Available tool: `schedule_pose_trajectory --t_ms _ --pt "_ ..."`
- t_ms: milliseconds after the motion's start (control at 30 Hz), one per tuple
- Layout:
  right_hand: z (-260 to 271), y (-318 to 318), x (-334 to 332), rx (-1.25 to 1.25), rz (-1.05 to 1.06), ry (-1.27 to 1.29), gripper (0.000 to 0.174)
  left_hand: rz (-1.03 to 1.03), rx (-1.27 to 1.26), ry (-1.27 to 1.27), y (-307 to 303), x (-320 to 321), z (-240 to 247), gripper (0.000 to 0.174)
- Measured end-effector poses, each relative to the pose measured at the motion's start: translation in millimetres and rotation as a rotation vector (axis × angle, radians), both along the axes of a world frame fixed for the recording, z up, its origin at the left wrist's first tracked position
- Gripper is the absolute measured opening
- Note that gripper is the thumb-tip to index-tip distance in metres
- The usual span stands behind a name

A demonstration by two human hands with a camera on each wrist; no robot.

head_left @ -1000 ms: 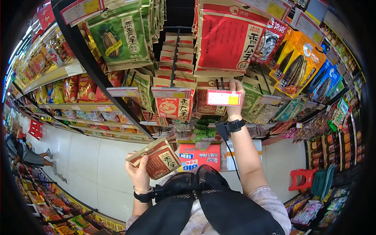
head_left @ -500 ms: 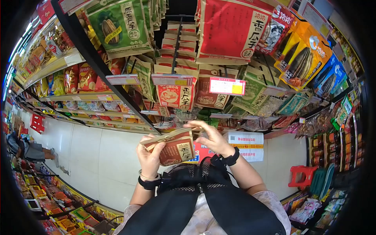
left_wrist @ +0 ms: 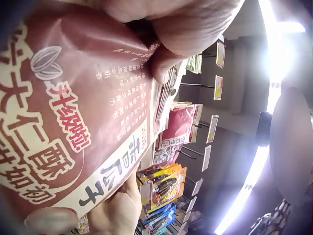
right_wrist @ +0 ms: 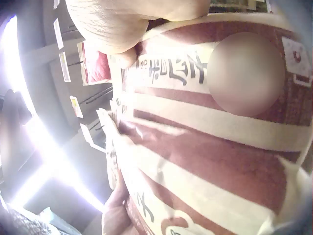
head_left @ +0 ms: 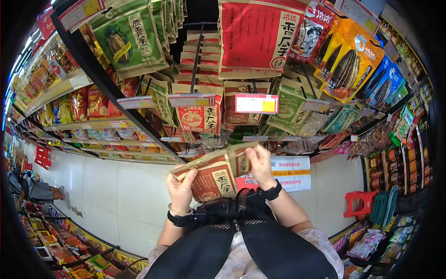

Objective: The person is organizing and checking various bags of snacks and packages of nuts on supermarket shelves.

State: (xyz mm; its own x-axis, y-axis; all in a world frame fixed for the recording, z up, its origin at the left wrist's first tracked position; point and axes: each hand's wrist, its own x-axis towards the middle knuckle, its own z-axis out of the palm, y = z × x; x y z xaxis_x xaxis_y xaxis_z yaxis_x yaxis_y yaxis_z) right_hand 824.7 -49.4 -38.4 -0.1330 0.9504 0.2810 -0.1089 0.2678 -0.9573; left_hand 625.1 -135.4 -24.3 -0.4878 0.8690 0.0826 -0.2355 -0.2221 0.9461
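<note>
My left hand [head_left: 180, 191] grips a brown-and-tan bag of sunflower seeds [head_left: 209, 182] by its left side, thumb across the front. Behind it, a second bag of the same kind [head_left: 242, 163] fans out to the right. The thumb and fingers of my right hand [head_left: 261, 166] pinch that bag near its upper right corner. Close up in the left wrist view, the front bag [left_wrist: 98, 93] shows its printed face, with the thumb pressed at its edge. Two overlapping brown-and-cream bags [right_wrist: 195, 110] fill the right wrist view.
Ahead is a rack of hanging seed bags, among them a large red bag [head_left: 253, 39], a green bag [head_left: 127, 42] and an orange bag [head_left: 350, 65]. A price tag [head_left: 256, 103] juts out in front. Below are a white carton [head_left: 292, 173] and, to the right, a red stool [head_left: 358, 203].
My right hand has come down from the rack to the bags in my left hand and now pinches the rear one. The bags have spread apart and moved right.
</note>
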Motion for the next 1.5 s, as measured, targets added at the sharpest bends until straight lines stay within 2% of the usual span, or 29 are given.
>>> schedule_pose_trajectory --t_ms 67,133,200,233,267,333,400,467,567,633,800,867,900,967,1033,1133,1200,1233,1367,1433,1467,1500 --pt "-20.1 20.7 22.3 -0.109 -0.166 -0.040 0.022 -0.004 0.023 0.003 -3.3 -11.3 -8.9 0.018" --pt "-1.0 37.5 29.3 -0.093 -0.169 0.168 0.023 -0.004 0.046 0.000 -7.1 -23.5 -13.8 0.022" --pt "14.7 49.5 35.4 -0.066 -0.184 0.157 0.025 -0.015 0.056 0.117 -9.8 -29.6 -12.6 0.021" --pt "22.6 54.6 34.8 -0.032 -0.185 0.143 0.025 0.094 0.027 0.062 -9.2 -20.6 -1.8 0.007" --pt "28.0 59.9 34.3 0.001 -0.186 0.131 0.026 0.094 0.028 0.062 -10.6 -22.3 -4.8 0.007" --pt "31.7 71.0 31.8 0.022 -0.178 0.162 0.025 -0.008 -0.002 0.112 -14.9 -27.6 -11.4 0.019" --pt "33.1 81.9 27.2 0.043 -0.166 0.192 0.024 -0.010 0.002 0.086 -15.9 -23.8 -12.8 0.019" --pt "29.9 91.9 20.2 0.116 -0.187 0.181 0.023 -0.008 0.005 0.059 -17.1 -23.6 -13.6 0.019" --pt "17.7 98.6 19.4 0.082 -0.204 0.170 0.020 -0.002 -0.021 0.104 -16.8 -24.0 -12.2 0.019" --pt "19.6 100.8 17.3 0.053 -0.234 0.154 0.019 0.142 0.002 0.041 -14.9 -18.5 -2.9 0.007" --pt "24.6 114.0 12.8 0.118 -0.255 0.130 0.019 0.113 -0.024 0.027 -16.4 -22.5 -1.5 0.006" --pt "22.8 133.4 13.7 -0.025 -0.348 0.029 0.022 0.115 -0.033 0.029 -16.2 -21.7 -1.2 0.006" --pt "22.6 142.1 14.6 0.008 -0.373 -0.111 0.026 0.106 -0.031 0.032 -15.6 -21.6 -1.3 0.006" --pt "19.0 150.4 15.9 0.036 -0.368 -0.107 0.027 0.095 -0.031 0.034 -15.6 -24.4 -6.0 0.006" --pt "20.6 154.5 13.2 0.062 -0.367 -0.107 0.029 0.010 -0.052 0.043 -17.0 -30.2 -15.3 0.022" --pt "19.1 166.4 8.1 0.118 -0.352 -0.048 0.031 0.016 -0.069 0.056 -15.8 -29.3 -17.5 0.022" --pt "12.8 181.7 5.8 0.252 -0.411 -0.076 0.033 0.009 -0.068 0.059 -15.3 -28.6 -18.4 0.023" --pt "10.9 185.1 5.8 0.217 -0.430 -0.121 0.033 0.008 -0.066 0.062 -14.8 -28.4 -19.1 0.023" --pt "9.8 176.8 7.5 0.209 -0.411 -0.047 0.031 -0.021 -0.045 0.083 -13.9 -27.6 -18.8 0.024" --pt "7.8 162.9 15.1 0.169 -0.388 -0.156 0.023 0.051 -0.028 0.013 -12.9 -21.2 -9.0 0.007" --pt "5.3 154.7 14.3 0.168 -0.383 -0.157 0.023 0.056 -0.030 0.012 -14.4 -20.5 -9.2 0.007" --pt "7.2 144.0 12.0 0.206 -0.493 -0.155 0.022 0.066 -0.026 0.000 -14.9 -20.2 -9.1 0.007"
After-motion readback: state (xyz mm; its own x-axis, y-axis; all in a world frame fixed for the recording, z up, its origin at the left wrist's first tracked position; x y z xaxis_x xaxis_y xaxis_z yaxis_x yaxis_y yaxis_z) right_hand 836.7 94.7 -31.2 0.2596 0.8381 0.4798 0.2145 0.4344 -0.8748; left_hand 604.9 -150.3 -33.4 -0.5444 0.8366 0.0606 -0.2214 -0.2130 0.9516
